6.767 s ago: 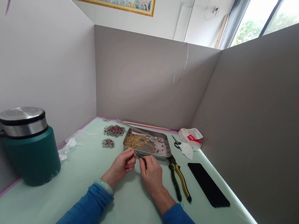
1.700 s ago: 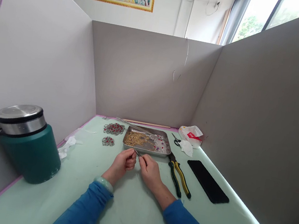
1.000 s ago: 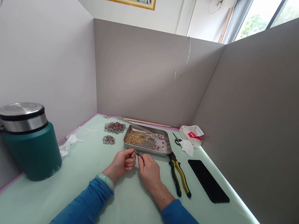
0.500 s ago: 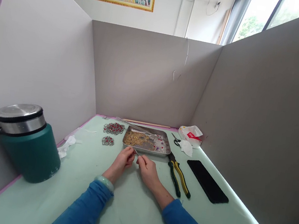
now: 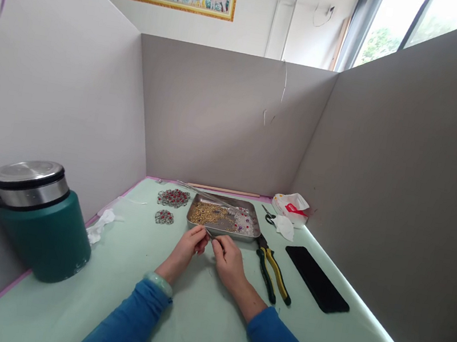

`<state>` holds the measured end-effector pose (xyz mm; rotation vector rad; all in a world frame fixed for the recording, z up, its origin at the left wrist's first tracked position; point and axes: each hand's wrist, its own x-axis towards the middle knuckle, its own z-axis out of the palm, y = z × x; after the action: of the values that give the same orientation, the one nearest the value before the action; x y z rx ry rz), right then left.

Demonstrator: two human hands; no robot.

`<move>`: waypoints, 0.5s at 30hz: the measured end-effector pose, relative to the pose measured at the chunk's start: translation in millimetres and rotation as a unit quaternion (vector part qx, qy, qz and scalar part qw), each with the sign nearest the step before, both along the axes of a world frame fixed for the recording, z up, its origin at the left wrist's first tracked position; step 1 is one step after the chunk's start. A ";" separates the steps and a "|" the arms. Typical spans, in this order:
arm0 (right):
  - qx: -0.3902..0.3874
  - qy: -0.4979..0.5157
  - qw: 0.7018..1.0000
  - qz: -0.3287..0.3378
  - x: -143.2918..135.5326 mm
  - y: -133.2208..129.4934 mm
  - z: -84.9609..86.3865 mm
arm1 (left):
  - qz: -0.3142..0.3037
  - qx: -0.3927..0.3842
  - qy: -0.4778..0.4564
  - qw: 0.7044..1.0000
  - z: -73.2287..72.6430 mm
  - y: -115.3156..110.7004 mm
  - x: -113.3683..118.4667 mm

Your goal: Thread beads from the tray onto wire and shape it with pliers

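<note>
My left hand (image 5: 186, 249) and my right hand (image 5: 230, 260) are close together at the front edge of a metal tray (image 5: 223, 232). Both are closed in a pinch. A thin, wire-like piece (image 5: 209, 234) spans the small gap between the fingertips, and both hands hold it; its details are too small to make out. Gold beads (image 5: 207, 212) lie in the left part of the tray, clear and red ones (image 5: 244, 222) in the right. Long thin wires (image 5: 203, 192) rest across its back rim.
Two piles of red-and-silver pieces (image 5: 173, 197) lie left of the tray. Pliers (image 5: 273, 270), a black phone-like slab (image 5: 317, 280), scissors (image 5: 269, 216) and a tissue pack (image 5: 291, 207) are at the right. A green flask (image 5: 45, 234) stands at the left. Grey panels (image 5: 228, 119) enclose the table.
The view has shifted very slightly. My right hand has moved a little to the right, and both hands remain pinched at the tray's front edge.
</note>
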<state>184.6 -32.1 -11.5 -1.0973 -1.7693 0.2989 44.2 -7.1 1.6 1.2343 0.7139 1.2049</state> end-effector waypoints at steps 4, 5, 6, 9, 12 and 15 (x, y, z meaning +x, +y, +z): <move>0.052 -0.051 0.997 -0.024 0.7 -2.5 1.7 | -0.025 -0.015 -0.031 0.999 -0.9 0.5 -0.1; 0.062 -0.060 0.996 -0.032 0.8 -3.3 2.5 | -0.030 -0.016 -0.039 0.999 -0.4 0.1 -0.1; 0.072 -0.067 0.994 -0.039 0.8 -4.0 3.4 | -0.034 -0.017 -0.048 0.998 0.4 -0.6 -0.1; 0.097 -0.080 0.991 -0.056 0.2 -5.9 6.2 | -0.042 -0.013 -0.067 0.997 3.4 -3.0 -0.2; 0.108 -0.079 0.989 -0.070 -0.4 -6.2 7.7 | -0.041 -0.006 -0.069 0.997 6.2 -5.2 -0.2; 0.110 -0.074 0.988 -0.081 -0.5 -5.7 7.5 | -0.037 0.003 -0.064 0.997 7.7 -6.6 -0.4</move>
<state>184.1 -37.8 -3.9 -1.1172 -1.7807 -0.0774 43.8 -13.7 9.4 1.1670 0.5656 1.2139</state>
